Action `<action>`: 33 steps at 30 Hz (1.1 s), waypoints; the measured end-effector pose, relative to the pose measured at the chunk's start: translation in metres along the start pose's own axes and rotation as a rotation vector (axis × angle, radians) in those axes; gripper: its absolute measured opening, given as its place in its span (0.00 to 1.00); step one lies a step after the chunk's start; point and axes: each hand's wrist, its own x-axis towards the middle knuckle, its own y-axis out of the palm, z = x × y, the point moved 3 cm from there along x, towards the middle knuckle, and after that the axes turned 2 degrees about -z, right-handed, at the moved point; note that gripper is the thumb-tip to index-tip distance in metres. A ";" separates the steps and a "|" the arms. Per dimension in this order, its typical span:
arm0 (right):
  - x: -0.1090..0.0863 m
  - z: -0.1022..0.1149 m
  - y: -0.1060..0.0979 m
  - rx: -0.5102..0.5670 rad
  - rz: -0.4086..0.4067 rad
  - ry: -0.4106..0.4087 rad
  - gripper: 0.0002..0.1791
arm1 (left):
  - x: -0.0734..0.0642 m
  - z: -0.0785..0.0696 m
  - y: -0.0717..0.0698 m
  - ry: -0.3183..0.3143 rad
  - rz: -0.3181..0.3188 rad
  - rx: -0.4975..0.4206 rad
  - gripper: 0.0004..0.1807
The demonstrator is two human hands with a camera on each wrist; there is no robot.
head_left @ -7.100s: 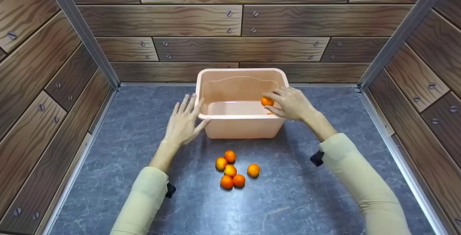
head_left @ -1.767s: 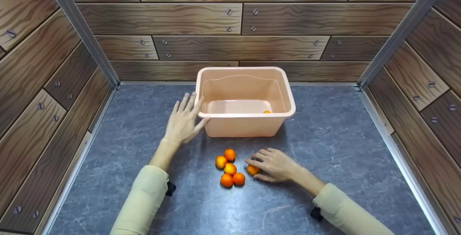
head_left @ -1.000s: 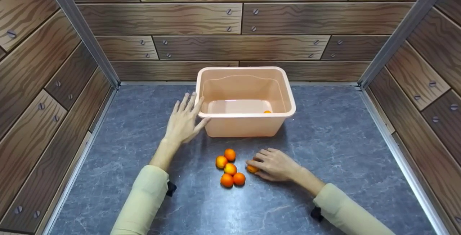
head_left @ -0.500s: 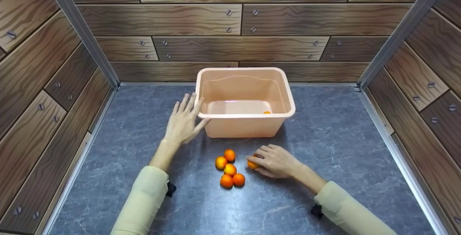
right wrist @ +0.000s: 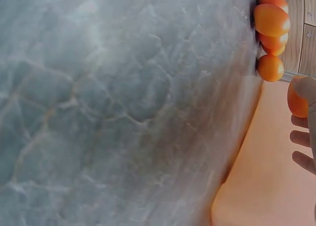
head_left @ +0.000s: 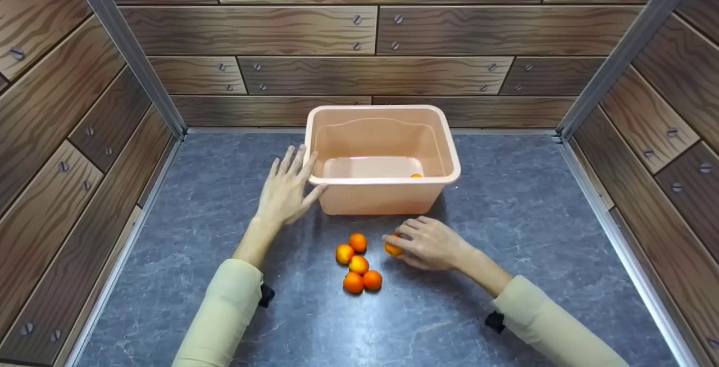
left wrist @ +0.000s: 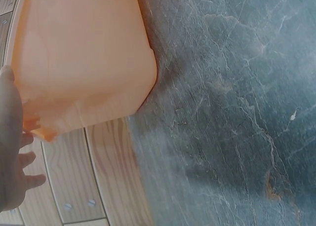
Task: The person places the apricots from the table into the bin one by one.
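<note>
- Peach-coloured is the bin (head_left: pixel 379 199), standing upright near the back wall (head_left: pixel 320 76), with its wide mouth upward.
- My left hand (head_left: pixel 285 190) is spread wide, fingers straight, at the bin's left rim; the thumb reaches across the near left corner.
- My right hand (head_left: pixel 429 244) is narrow, its fingers and thumb curled around one orange (head_left: pixel 392 247), in front of the bin and a little to the right. How high this orange is above the grey surface (head_left: pixel 224 187), I cannot tell.
- Five loose oranges (head_left: pixel 358 264) lie close together on the surface, just to the left of the held one; a narrow gap stays between.
- Inside the bin, close to the near right corner, the top of an orange piece of fruit (head_left: pixel 416 176) shows above the front edge; the rest is hidden.
- Between the front wall of the bin and the group there is a small strip of surface.
- To the right, from the bin until the metal edge (head_left: pixel 612 209), the surface gives wide room; on the left side, also beyond my left hand.
</note>
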 end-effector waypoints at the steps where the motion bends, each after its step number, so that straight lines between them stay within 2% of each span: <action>1: 0.001 -0.001 -0.001 0.000 -0.003 0.001 0.26 | 0.000 0.000 0.000 0.001 -0.003 0.001 0.43; 15: 0.013 -0.005 -0.024 0.000 -0.083 -0.016 0.29 | -0.001 0.001 0.001 -0.005 0.008 -0.003 0.44; 33: 0.022 -0.036 -0.060 -0.033 -0.204 -0.032 0.33 | 0.001 0.000 -0.001 -0.002 0.010 -0.002 0.44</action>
